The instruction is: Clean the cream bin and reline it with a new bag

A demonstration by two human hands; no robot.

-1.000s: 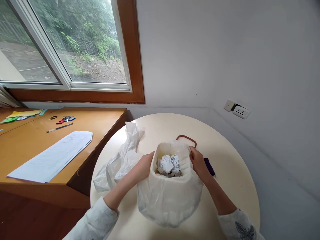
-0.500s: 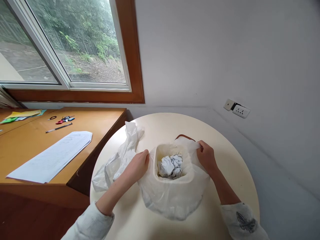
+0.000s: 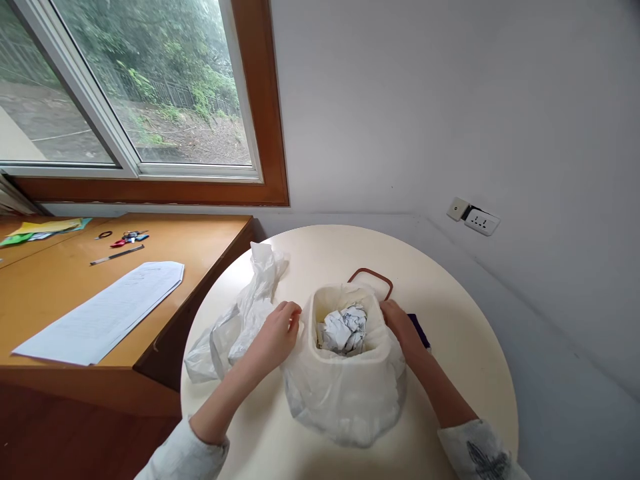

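A pale square-mouthed bin (image 3: 320, 357) stands on the round table, a translucent white plastic bag (image 3: 345, 407) lining it and hanging over its rim. Crumpled paper (image 3: 345, 330) lies inside. At the bin's left side, my left hand (image 3: 280, 330) is beside the bag with curled fingers and a small gap between thumb and fingers. My right hand (image 3: 403, 327) rests against the bag at the right rim, its fingertips largely hidden. Behind the bin lies a brown rounded frame (image 3: 373, 271), partly covered by the bag.
Another crumpled white plastic bag (image 3: 250, 307) lies on the round table (image 3: 470, 347) at left. A dark object (image 3: 419, 330) shows behind my right wrist. The wooden desk (image 3: 210, 233) holds paper sheets (image 3: 110, 310), a pen (image 3: 117, 255) and keys (image 3: 133, 237). A wall socket (image 3: 481, 221) is at right.
My right hand has moved in and down to the bin's rim, and the stretched bag there has dropped. My left fingers have loosened. More of the brown frame and a dark object now show.
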